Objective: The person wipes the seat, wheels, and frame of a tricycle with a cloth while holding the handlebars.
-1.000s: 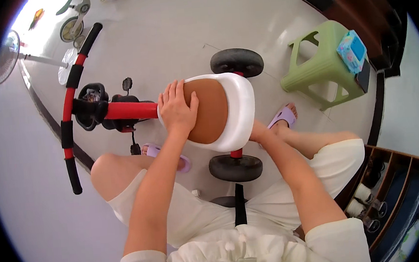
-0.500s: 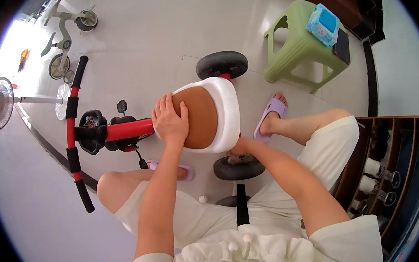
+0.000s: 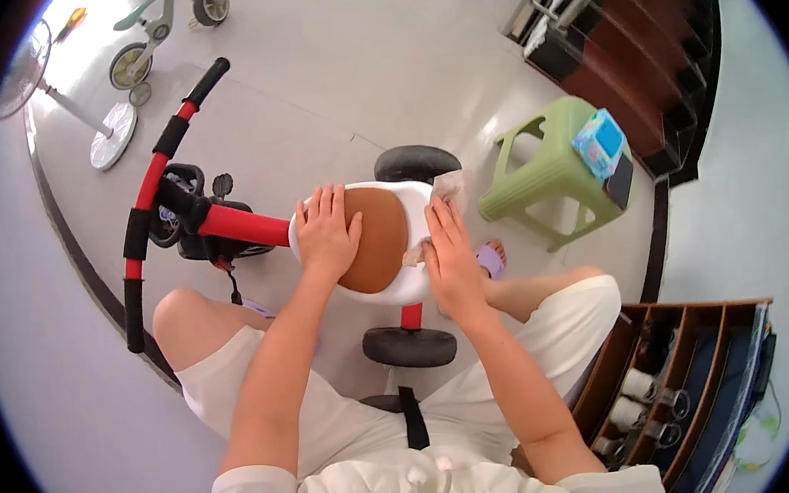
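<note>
White plastic framed the brown pad of the seat point(image 3: 377, 239), which sat between our two hands on a red-and-black trike, its handlebar point(image 3: 151, 187) off to our left. A moment earlier our right hand point(image 3: 452, 265) had been low beside the near rear wheel point(image 3: 410, 347); now it had come up onto the raised back of the seat, and a pale wipe point(image 3: 450, 186) showed under it. We judged that the work had passed from the parts below to the seat's white edge.

Our right fingers lay nearly straight and close together, holding the wipe against the plastic, with crumpled bits sticking out past the tips and by the thumb; how hard they pressed, we could not tell. Our left hand point(image 3: 324, 238) stayed at the front of the seat, fingers flat and only narrowly parted, thumb spread wide over the pad, gripping nothing loose. Beyond our right hand stood a green stool point(image 3: 550, 155) with a blue pack point(image 3: 601, 142) on it.
</note>
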Action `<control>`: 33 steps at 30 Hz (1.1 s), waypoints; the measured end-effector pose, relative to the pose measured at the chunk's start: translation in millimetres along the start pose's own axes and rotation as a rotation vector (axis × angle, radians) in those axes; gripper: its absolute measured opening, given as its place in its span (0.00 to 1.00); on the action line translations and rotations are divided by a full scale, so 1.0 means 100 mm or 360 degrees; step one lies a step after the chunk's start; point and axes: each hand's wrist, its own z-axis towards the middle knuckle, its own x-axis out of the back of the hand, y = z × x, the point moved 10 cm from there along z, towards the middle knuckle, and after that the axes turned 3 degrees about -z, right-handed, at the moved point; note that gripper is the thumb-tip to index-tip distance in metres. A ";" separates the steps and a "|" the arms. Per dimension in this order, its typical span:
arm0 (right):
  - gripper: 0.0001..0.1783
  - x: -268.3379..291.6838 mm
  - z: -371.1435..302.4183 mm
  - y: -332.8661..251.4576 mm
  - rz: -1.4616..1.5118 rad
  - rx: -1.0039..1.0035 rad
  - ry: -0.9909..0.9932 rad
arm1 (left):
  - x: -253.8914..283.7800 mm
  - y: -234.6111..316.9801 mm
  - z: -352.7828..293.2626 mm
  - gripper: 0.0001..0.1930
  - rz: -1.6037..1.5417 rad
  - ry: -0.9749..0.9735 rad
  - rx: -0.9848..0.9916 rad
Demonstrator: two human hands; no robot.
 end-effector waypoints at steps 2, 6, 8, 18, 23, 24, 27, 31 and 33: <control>0.24 -0.17 0.18 0.24 0.0060 0.0027 -0.0038 | 0.02 0.03 0.00 0.29 0.0058 0.0020 0.0000; 0.25 -0.57 0.61 0.73 0.0515 -0.0297 -0.0601 | 0.00 0.04 0.02 0.29 0.0009 -0.0051 0.0066; 0.25 -0.62 0.62 0.77 0.0710 -0.0385 -0.0670 | -0.03 0.02 0.01 0.29 -0.0037 -0.0066 0.0110; 0.29 -0.10 -0.37 -0.25 -0.0268 -0.0019 -0.0448 | 0.08 -0.03 -0.03 0.28 -0.0138 -0.0017 0.0128; 0.27 -0.27 0.11 0.02 -0.0453 0.0038 -0.0412 | 0.09 0.01 -0.03 0.28 -0.0088 -0.0022 0.0098; 0.26 -0.32 0.28 0.18 -0.0382 0.0001 -0.0418 | 0.08 0.04 -0.02 0.28 -0.0087 -0.0003 0.0090; 0.24 -0.47 0.63 0.54 -0.0240 -0.0168 -0.0553 | 0.03 0.09 -0.01 0.29 -0.0075 0.0006 0.0089; 0.24 -0.49 0.56 0.51 -0.0205 -0.0187 -0.0663 | 0.00 0.03 -0.02 0.29 -0.0079 -0.0013 0.0125; 0.24 -0.41 0.37 0.34 -0.0260 -0.0077 -0.0651 | 0.02 -0.02 -0.03 0.29 -0.0080 -0.0023 0.0139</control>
